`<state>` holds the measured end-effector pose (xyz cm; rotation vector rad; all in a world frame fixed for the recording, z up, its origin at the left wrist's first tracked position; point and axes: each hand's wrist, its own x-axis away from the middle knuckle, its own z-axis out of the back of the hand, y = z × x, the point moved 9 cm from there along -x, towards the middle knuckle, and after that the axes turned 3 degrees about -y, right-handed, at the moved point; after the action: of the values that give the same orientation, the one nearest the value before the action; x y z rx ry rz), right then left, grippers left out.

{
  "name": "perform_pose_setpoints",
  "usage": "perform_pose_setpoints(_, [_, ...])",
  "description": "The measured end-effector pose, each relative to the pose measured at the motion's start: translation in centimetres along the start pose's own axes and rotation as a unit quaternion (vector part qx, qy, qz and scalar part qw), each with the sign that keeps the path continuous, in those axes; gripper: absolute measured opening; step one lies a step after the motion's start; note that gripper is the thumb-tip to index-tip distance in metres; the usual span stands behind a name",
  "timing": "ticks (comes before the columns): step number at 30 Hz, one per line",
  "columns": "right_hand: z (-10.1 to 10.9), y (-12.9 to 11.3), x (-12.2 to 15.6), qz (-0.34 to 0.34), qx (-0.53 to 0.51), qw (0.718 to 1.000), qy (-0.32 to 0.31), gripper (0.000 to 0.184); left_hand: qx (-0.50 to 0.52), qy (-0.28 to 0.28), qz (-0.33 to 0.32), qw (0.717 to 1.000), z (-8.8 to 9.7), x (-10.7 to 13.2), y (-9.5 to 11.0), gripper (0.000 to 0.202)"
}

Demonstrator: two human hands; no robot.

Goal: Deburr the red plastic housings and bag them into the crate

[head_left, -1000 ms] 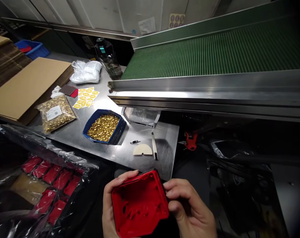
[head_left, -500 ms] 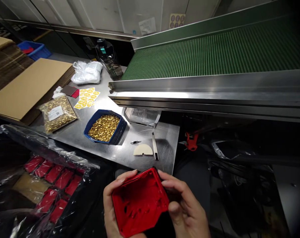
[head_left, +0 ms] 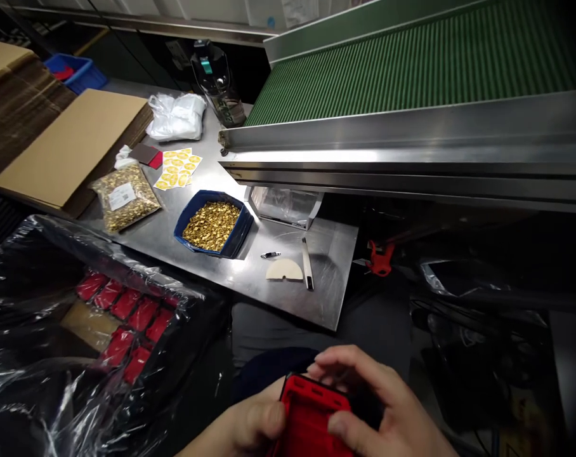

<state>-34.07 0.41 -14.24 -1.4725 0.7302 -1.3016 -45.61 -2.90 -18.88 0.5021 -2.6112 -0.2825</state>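
My left hand and right hand are curled round a red box, thumbs on it. It's on my side of the metal surface's near right corner.

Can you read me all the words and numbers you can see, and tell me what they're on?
No word or number is clear enough to read.
White label on the bag of gold pieces: print too small.
Yellow stickers: markings too small.
Dark bottle: marks low on its side, too blurred.
Yellowish patch at lower right: marks too dim.
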Motion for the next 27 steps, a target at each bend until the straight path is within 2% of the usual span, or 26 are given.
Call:
perform_pose_setpoints(4, [-0.5, 0.1, -0.5, 0.010, -0.020, 1.000, -0.017, 0.025, 0.006, -0.014, 0.048, 0.999, 0.3, 0.3, -1.4, 0.080])
perform_pose_setpoints(10, [-1.6, -0.2, -1.5, 0.012, 0.013, 0.998, -0.066, 0.016, -0.039, -0.016, 0.036, 0.998, 0.1, 0.3, -1.2, 0.071])
perform_pose_setpoints(15, [-0.5, 0.7, -1.2, -0.009, 0.006, 0.999, -0.046, 0.011, 0.035, -0.064, 0.027, 0.997, 0.1, 0.2, -1.9, 0.089])
perform_pose_setpoints(19, [-1.0, 0.5, -1.3, -0.016, -0.039, 0.997, -0.059, 0.015, 0.025, -0.096, 0.048, 0.994, 0.1, 0.4, -2.3, 0.091])
perform_pose_setpoints(22, [-1.8, -0.1, -1.6, -0.014, -0.051, 0.995, -0.081, 0.022, -0.020, -0.089, 0.078, 0.993, 0.3, 0.9, -2.3, 0.094])
perform_pose_setpoints(27, [-0.5, 0.0, -1.0, 0.008, 0.005, 0.998, -0.063, 0.021, -0.028, -0.075, 0.091, 0.993, 0.1, 1.1, -1.9, 0.096])
